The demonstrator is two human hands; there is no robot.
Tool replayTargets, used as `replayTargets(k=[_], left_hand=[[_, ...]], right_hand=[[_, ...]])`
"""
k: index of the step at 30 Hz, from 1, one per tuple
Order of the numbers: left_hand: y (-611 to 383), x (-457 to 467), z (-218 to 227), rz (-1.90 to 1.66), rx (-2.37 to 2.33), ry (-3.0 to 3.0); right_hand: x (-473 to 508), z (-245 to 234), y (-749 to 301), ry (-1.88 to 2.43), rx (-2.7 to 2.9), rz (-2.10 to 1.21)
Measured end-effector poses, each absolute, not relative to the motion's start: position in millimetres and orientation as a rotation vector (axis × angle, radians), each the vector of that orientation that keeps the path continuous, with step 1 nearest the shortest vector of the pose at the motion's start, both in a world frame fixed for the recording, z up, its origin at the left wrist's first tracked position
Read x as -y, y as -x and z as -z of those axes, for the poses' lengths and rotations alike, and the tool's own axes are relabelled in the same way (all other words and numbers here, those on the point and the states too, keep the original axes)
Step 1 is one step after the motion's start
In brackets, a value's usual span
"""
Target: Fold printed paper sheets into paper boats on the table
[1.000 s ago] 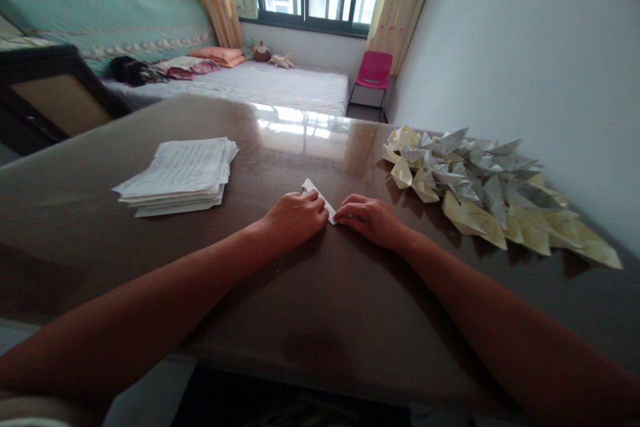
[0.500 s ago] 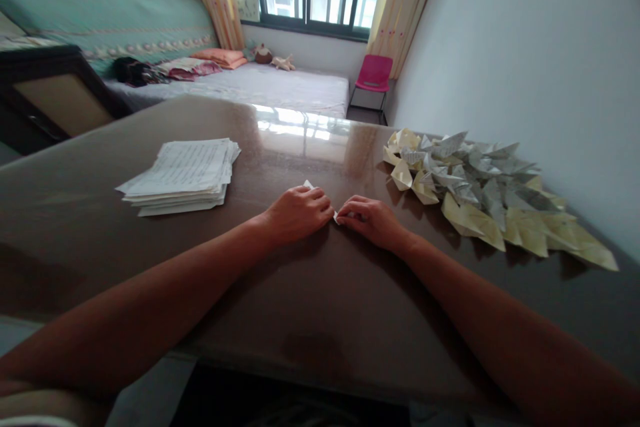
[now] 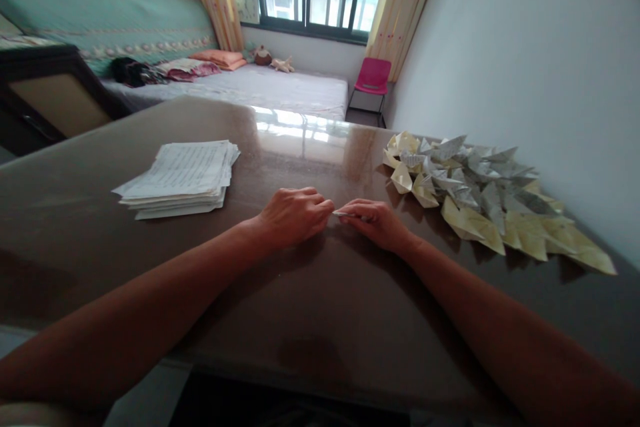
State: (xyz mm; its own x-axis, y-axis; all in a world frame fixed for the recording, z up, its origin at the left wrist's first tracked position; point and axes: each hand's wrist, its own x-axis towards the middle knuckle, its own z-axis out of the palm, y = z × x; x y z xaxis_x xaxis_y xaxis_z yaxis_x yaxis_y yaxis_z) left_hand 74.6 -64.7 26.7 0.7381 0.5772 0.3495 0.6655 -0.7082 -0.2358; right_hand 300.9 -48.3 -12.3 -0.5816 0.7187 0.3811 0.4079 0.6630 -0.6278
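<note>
"Reaching over the near part of the bench [image 3: 300, 320], your left hand [image 3: 297, 215] and right hand [image 3: 377, 221] come almost fingertip to fingertip, with a small folded paper [image 3: 343, 214] showing in the gap. What is each grip doing?"

"On the right, your thumb and fingers are closed on the paper, pinching it nearly edge-on, so only a thin pale sliver shows. On the left, your fingers are curled at its other end; whether they hold it too, I cannot tell."

"How far along is that piece?"

"Part-way, I would judge: you have it folded small and narrow, but no opened-out, pointed form shows. How many creases it lacks, your fingers hide."

"And farther out, what have you got done?"

"To your right lies a heap of folded paper shapes [image 3: 463, 217], cream and grey-white, crowded together; those look complete. To your left sits a stack of flat sheets [image 3: 187, 170] covered in lines of writing. They look unfolded, so that thick pile seems to be what you have left."

"Past the bench?"

"The bed [image 3: 280, 90], a pink chair [image 3: 373, 75] and the window [image 3: 327, 3], all well apart from your hands."
</note>
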Motion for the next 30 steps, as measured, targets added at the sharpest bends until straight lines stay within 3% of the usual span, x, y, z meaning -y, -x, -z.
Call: replayTargets(k=[7, 12, 20, 30], left_hand=[[-72.5, 69.5, -37.3, 0.467, 1.026, 2.669], [-73.4, 69.0, -39.9, 0.506, 1.095, 2.694], [-71.7, 66.9, -37.7, 0.598, 1.084, 2.698], [-73.9, 71.8, -35.0, 0.492, 0.904, 2.659]], right_hand=[[55.8, 5.1, -290.1, 0.889, 2.106, -0.706], [58.2, 5.6, -290.4, 1.025, 2.011, -0.523], [63.3, 2.1, -293.8, 0.804, 2.183, -0.292], [55.9, 2.0, -293.4, 0.939, 2.178, -0.732]])
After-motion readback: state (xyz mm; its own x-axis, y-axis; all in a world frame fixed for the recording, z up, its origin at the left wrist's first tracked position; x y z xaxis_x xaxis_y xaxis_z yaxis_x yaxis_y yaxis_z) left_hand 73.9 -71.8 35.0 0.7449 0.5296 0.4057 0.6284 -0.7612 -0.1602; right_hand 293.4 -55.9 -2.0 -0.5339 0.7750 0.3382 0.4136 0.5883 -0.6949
